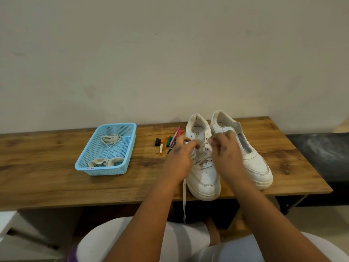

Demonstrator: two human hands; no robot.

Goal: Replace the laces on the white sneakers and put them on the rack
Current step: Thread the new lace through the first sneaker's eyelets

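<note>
Two white sneakers stood side by side on the wooden table (56, 167), heels toward the wall, at about one o'clock from where I watched. Both hands worked over the left sneaker (203, 167). My left hand (178, 159) had its fingers curled, pinching the lace (202, 157) near the upper eyelets; my right hand (225, 154) was curled the same way, gripping lace on the other side of the tongue. Those hands hid most of the eyelet rows, so I could not tell how far the lacing ran. One loose end of lace (184, 201) hung over the near table edge at six o'clock from the shoe. Just beside it, at three o'clock, the right sneaker (251, 159) sat unlaced, its tongue exposed. At nine o'clock from the hands lay a small cluster of coloured markers (167, 142), close to the left knuckles. Farther out at nine o'clock sat a blue plastic basket (83, 163) holding coiled pale laces (110, 139) and another bundle (105, 162) near its front wall.
</note>
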